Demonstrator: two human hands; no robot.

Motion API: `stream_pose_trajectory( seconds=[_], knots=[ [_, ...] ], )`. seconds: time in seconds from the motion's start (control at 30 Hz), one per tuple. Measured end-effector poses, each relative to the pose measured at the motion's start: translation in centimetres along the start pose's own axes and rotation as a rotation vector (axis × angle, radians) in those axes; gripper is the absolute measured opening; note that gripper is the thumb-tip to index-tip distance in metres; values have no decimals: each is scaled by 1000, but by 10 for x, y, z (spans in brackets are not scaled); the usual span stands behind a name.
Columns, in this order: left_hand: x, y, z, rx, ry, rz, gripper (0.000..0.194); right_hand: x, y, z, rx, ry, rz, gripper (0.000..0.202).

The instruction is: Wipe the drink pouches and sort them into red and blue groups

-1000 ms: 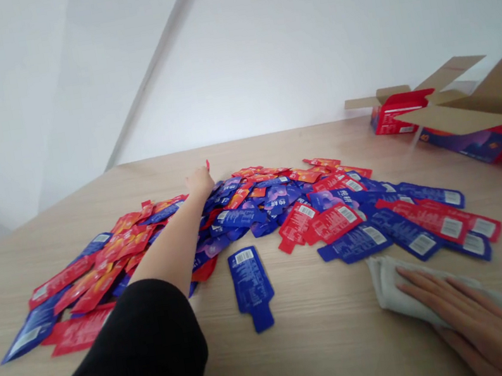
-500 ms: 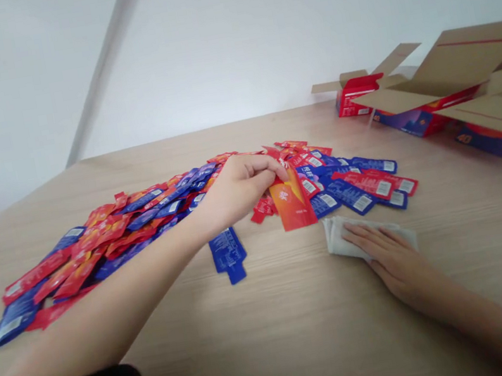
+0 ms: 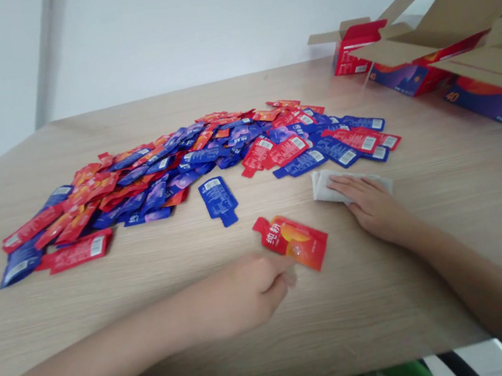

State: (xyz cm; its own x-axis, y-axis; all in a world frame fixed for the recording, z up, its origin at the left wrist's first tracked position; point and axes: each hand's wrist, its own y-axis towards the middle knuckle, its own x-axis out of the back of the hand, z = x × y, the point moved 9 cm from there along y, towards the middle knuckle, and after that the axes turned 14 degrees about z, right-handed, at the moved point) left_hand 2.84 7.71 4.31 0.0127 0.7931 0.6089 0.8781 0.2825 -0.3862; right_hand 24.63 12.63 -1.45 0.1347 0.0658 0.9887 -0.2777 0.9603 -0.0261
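A red-orange sachet (image 3: 295,241) lies on the table in front of me, printed side up. My left hand (image 3: 253,290) is at its lower left edge, index finger pointing onto it and the other fingers curled; nothing is seen gripped in it. Flat on a folded white cloth (image 3: 325,188) rests my right hand (image 3: 371,203), its fingers stretched out. A single blue sachet (image 3: 218,200) lies between the red-orange one and a long pile of red and blue sachets (image 3: 152,172).
Open cardboard boxes stand at the right: a small red one (image 3: 355,48) at the back and larger blue-and-red ones (image 3: 496,102) nearer. A white wall rises behind the wooden table (image 3: 166,369), whose front edge shows at the bottom.
My left hand has moved down toward me from the pile and let go of the red-orange sachet, which now lies flat on the table. The view has tilted downward.
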Motion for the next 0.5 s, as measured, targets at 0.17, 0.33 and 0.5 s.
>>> stream_pose_trajectory(
  seconds=[0.17, 0.33, 0.5],
  knots=[
    [30, -15, -8, -61, 492, -320, 42, 3, 0, 2, 7, -7, -10, 53],
    [-3, 22, 55, 115, 736, -251, 53, 10, 0, 2, -35, 12, -60, 51],
    [-14, 27, 52, 292, 749, -373, 57, 34, -3, -27, -302, 121, -99, 40]
  ],
)
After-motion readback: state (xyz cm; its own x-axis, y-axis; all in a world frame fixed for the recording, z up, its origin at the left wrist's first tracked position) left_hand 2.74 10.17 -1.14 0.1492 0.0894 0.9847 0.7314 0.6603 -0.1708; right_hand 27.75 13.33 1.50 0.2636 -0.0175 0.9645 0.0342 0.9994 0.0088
